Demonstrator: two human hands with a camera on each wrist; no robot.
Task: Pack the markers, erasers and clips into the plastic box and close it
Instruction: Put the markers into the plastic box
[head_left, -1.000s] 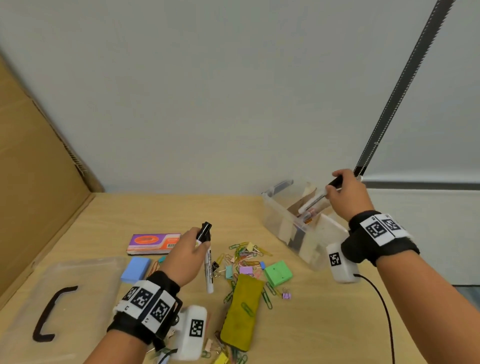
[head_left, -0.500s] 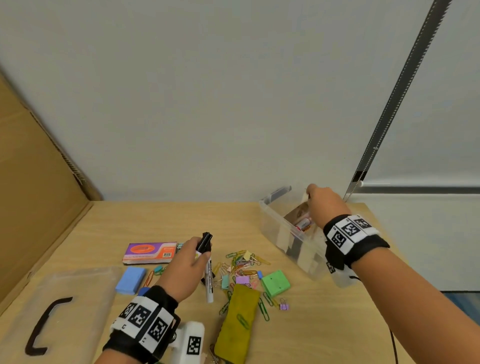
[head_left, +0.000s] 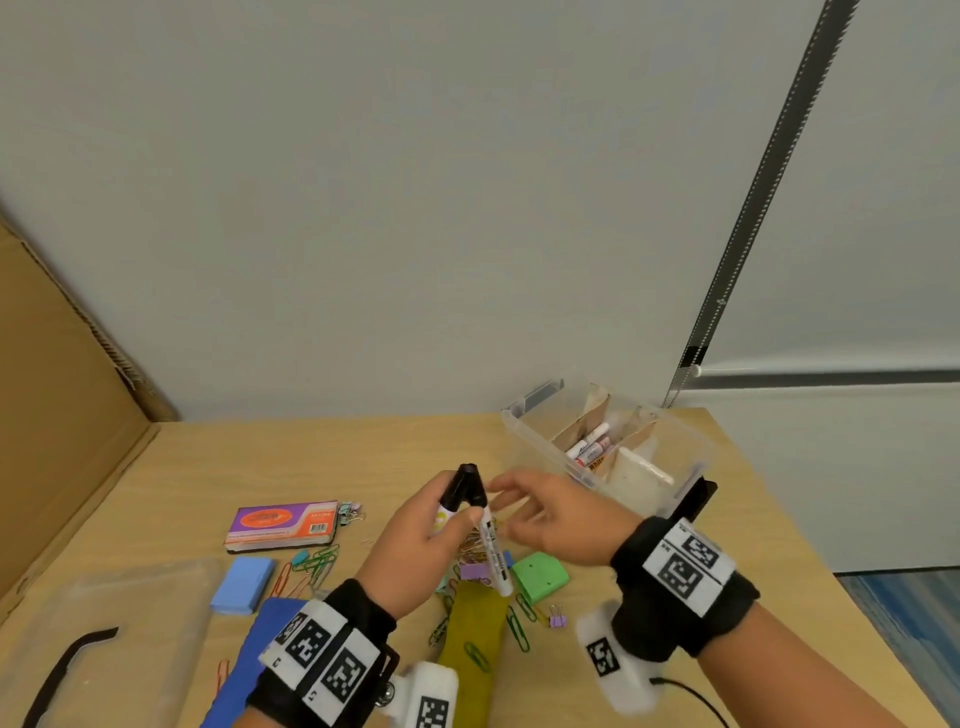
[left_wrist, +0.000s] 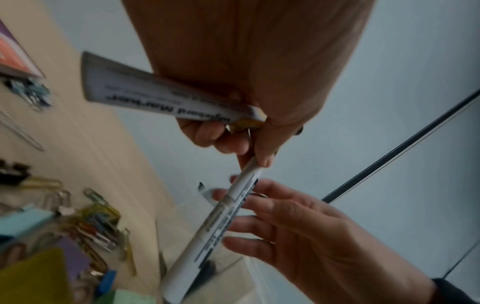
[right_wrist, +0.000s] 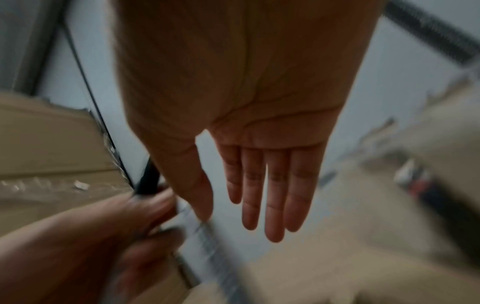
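Holding two white whiteboard markers with black caps (head_left: 493, 545) above the scattered clips, your left hand (head_left: 415, 540) has its grip curled round both barrels, which splay apart below the fist; the left wrist view shows the same two barrels (left_wrist: 207, 232) crossing under the thumb and fingers. Your right hand (head_left: 561, 525) reaches toward them from the right with a wide grip, fingers (right_wrist: 275, 197) straight and spread, holding nothing; whether the fingertips touch the nearer marker cannot be told.

Behind the right hand, at the far right of the light wooden tabletop (head_left: 260, 467), stands the clear plastic box (head_left: 540, 452), open, with cardboard dividers; red-capped white markers (head_left: 589, 447) lie in its middle compartment. Below your hands a heap of coloured paper clips and binder clips (head_left: 317, 564) spreads over the tabletop, with a green square eraser (head_left: 540, 574) just right of the held markers, a small purple binder clip (head_left: 557, 619) nearby, and an olive-yellow felt eraser (head_left: 470, 649) lying toward you. To the left lie a light blue eraser block (head_left: 243, 584), a purple and orange flat packet (head_left: 283, 525) and a darker blue felt piece (head_left: 249, 654). At the near left corner rests the clear box lid with a black handle (head_left: 67, 670).
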